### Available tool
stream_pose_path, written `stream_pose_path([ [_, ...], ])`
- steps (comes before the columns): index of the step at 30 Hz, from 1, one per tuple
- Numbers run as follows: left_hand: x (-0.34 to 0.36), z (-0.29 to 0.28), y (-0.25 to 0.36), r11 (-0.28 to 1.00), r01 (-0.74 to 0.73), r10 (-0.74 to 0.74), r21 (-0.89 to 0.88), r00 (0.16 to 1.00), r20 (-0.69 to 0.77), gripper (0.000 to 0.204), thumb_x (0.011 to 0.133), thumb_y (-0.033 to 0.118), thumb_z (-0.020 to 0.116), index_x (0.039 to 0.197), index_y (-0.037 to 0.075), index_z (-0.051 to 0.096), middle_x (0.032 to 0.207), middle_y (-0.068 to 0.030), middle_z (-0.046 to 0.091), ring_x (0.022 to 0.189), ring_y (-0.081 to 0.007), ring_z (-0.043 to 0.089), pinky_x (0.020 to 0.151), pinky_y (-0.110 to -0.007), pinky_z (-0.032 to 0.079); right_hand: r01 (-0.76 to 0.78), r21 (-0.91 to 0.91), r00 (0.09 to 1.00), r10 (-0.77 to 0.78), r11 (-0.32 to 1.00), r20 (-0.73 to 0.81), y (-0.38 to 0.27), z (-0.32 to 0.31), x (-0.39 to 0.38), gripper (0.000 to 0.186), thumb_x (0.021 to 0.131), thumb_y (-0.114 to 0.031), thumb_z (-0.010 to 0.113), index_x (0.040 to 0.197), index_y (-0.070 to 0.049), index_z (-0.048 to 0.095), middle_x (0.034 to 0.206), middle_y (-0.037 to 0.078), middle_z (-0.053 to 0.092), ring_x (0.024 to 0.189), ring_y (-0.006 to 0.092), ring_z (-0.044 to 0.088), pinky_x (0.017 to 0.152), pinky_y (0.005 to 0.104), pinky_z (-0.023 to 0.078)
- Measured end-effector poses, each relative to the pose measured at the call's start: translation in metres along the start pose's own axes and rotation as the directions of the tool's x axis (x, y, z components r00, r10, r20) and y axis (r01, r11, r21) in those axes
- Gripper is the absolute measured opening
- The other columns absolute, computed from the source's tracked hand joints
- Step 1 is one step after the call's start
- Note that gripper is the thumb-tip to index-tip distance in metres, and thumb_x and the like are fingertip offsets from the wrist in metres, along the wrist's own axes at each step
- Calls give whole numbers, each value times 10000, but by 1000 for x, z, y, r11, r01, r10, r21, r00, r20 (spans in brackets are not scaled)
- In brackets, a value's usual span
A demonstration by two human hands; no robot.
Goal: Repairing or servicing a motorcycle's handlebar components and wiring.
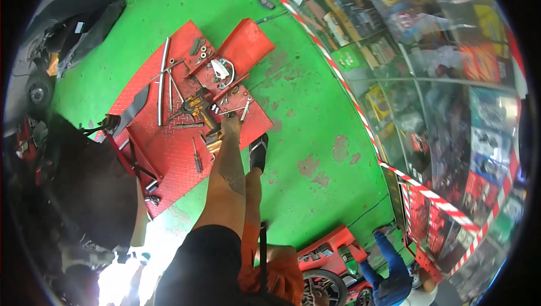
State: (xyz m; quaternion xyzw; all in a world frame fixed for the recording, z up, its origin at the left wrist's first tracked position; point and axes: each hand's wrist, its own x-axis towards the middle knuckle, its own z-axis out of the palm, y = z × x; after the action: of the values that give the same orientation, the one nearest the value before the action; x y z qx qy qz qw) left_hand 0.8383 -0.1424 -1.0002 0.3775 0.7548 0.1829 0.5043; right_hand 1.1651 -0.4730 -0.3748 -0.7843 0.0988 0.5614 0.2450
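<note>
Left hand (230,123) reaches in over a red worktop (169,162)

The bare arm comes up from the lower edge, and the left hand is low over the right part of the treadplate worktop. Its fingers are small and dark here, so I cannot tell whether they are open, closed or gripping anything. The right hand cannot be made out.

A yellow-and-black power tool (197,105) lies just left of the hand, on its side among metal pieces. Just to the hand's right is a silver wrench (246,109), lying at a slant. A screwdriver (196,156) lies lower left, near the forearm, its handle toward the person. Farther up are a long metal bar (163,80) and a white object (220,69) (too blurred to identify).

Around the worktop spreads a scuffed green floor (315,109); at lower right, a person in blue jeans (389,272) is near a wheel (324,289).
</note>
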Motion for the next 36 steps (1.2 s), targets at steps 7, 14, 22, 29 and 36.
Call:
stream_pose_path([
  [7, -8, 96, 40, 940, 178, -182, 291, 983, -14, 352, 876, 366, 651, 1018, 52, 726, 901, -172, 749, 917, -369, 728, 845, -474, 546, -196, -424, 979, 149, 884, -142, -25, 1, 217, 386, 989, -367, 633, 1198, -48, 697, 1097, 217, 714, 982, 319, 707, 848, 440, 544],
  [14, -106, -21, 50, 983, -128, 143, 131, 984, -108, 298, 931, 272, 633, 1087, 19, 655, 810, -170, 688, 731, -282, 681, 655, -448, 518, -66, -735, 995, 97, 675, 1, 251, -185, 98, 325, 1007, -330, 595, 1087, -49, 735, 924, 187, 752, 811, 301, 744, 734, 398, 567],
  [22, -439, -119, 68, 697, 59, -339, 714, 905, 256, 410, 883, 399, 600, 1017, 45, 761, 1081, -230, 731, 1059, -420, 689, 939, -510, 550, 85, -312, 993, -106, 946, -53, -3, -212, 253, 272, 1047, -275, 568, 1138, -31, 647, 909, 83, 703, 719, 161, 659, 607, 317, 536],
  [29, -529, -95, 74, 657, -285, -131, 698, 868, 479, 418, 911, 429, 620, 1150, 111, 748, 1178, -251, 708, 1114, -441, 664, 957, -470, 539, 521, -375, 843, -393, 767, 367, -289, -80, 291, 341, 1028, -334, 635, 1232, -61, 641, 960, 80, 718, 782, 194, 703, 641, 344, 548],
  [36, -406, -60, 196, 979, 181, -162, 93, 969, -186, 426, 1008, 353, 547, 1076, -35, 710, 1094, -299, 707, 1037, -464, 679, 902, -535, 546, 852, -522, 476, -472, 38, 743, -504, 76, 284, 382, 1004, -321, 665, 1202, 4, 681, 1025, 125, 756, 904, 258, 723, 781, 357, 560],
])
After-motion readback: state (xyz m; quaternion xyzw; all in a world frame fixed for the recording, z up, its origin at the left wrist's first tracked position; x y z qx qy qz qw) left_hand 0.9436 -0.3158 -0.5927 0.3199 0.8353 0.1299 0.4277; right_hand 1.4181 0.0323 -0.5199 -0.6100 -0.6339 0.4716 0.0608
